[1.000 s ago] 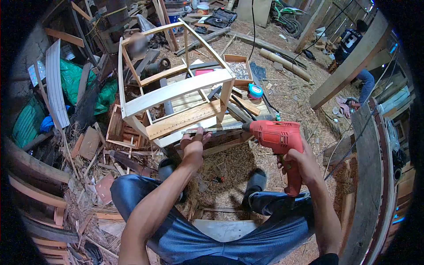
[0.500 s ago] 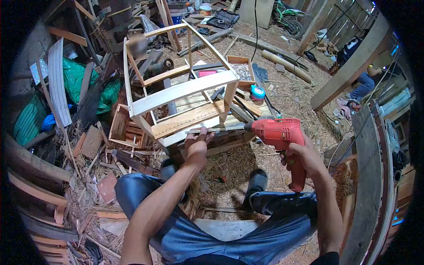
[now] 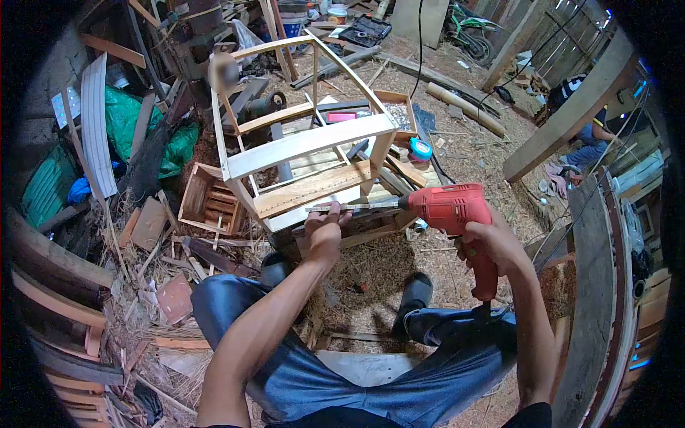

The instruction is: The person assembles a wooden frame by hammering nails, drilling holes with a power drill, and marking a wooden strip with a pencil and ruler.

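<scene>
A cluttered workshop seen from above the person's own lap. At far left, a green tarp (image 3: 125,128) lies among scrap boards, with a small wooden crate (image 3: 207,201) beside it on the littered floor. At centre stands an open wooden frame (image 3: 308,143). The left hand (image 3: 325,232) pinches a steel rule (image 3: 349,207) flat against the frame's lower front rail, fingers closed on it. Just right, the right hand (image 3: 496,246) is wrapped tight around the grip of a red electric drill (image 3: 453,207), whose nose points at the rule's end. The left fingers sit near that nose, so a skating bit might catch them or knock the rule askew. The bit is too thin to make out. A second person (image 3: 589,135) at far right is mostly hidden behind a beam.
</scene>
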### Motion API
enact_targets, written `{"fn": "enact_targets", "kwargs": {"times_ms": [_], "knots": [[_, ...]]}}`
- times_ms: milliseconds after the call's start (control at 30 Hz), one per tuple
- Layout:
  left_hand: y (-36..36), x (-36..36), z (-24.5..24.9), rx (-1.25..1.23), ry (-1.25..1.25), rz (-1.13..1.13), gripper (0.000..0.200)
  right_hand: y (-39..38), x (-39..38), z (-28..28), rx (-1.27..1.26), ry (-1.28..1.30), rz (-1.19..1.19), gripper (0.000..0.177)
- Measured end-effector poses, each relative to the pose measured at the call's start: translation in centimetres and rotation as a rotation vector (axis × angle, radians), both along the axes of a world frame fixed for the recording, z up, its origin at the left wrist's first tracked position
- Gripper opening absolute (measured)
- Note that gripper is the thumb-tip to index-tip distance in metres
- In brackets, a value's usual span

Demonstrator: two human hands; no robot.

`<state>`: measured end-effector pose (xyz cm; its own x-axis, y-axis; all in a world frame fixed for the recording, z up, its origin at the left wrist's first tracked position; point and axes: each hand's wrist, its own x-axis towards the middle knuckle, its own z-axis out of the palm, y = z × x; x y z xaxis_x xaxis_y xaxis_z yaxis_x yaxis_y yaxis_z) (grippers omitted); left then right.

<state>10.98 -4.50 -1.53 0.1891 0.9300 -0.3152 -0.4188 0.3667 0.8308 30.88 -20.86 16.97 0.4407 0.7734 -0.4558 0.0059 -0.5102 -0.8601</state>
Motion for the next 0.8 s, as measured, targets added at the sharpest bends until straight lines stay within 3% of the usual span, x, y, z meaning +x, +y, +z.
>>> {"fn": "enact_targets", "kwargs": {"times_ms": [800], "knots": [[0.4, 0.4, -0.9, -0.004, 0.046, 0.039, 0.018, 1.1, 0.1, 0.5, -0.039, -0.053, 0.076, 0.046]]}}
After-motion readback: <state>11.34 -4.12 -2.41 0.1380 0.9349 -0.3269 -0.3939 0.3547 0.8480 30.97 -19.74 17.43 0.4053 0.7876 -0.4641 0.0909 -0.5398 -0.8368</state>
